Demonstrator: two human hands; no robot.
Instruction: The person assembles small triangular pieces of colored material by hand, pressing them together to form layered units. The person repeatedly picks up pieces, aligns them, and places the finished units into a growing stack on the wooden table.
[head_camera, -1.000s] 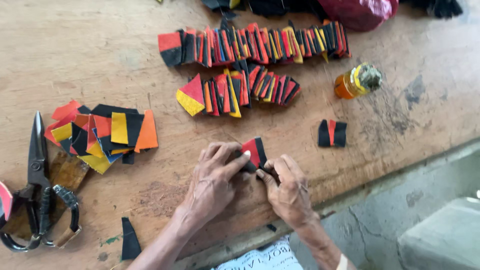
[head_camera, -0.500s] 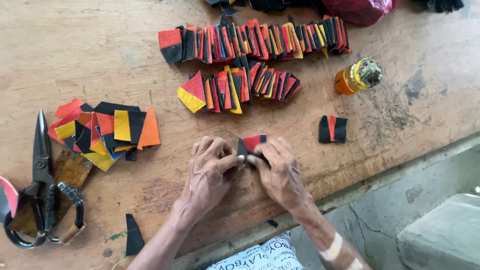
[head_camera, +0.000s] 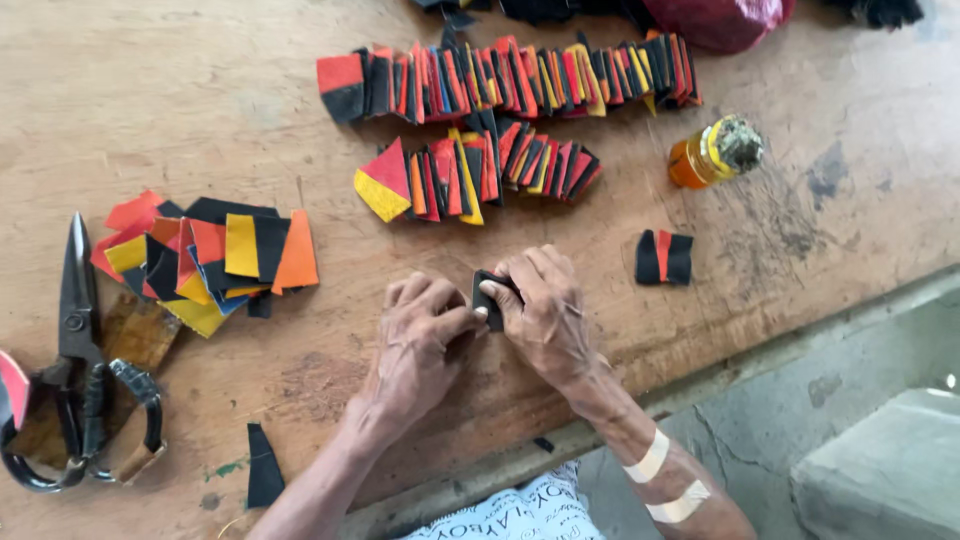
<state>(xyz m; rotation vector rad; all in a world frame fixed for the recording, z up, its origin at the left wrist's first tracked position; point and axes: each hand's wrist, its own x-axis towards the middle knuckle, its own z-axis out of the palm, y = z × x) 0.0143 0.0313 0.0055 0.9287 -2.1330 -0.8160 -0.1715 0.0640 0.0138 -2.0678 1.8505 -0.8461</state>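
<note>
- Small black piece (head_camera: 487, 297) sits near the wooden table (head_camera: 180, 90) front edge, pinched between left hand (head_camera: 415, 345) and right hand (head_camera: 545, 315), fingers clamped on it.
- Around: one loose pile of coloured pieces (head_camera: 215, 260), two rows of folded pieces (head_camera: 500, 80), one scissors (head_camera: 75, 360), one amber bottle (head_camera: 712, 152), one single folded piece (head_camera: 663, 257).

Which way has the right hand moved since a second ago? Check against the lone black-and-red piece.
Yes. The right hand has shifted up the table toward the rows of coloured pieces and slightly left, away from the lone black-and-red piece.
</note>
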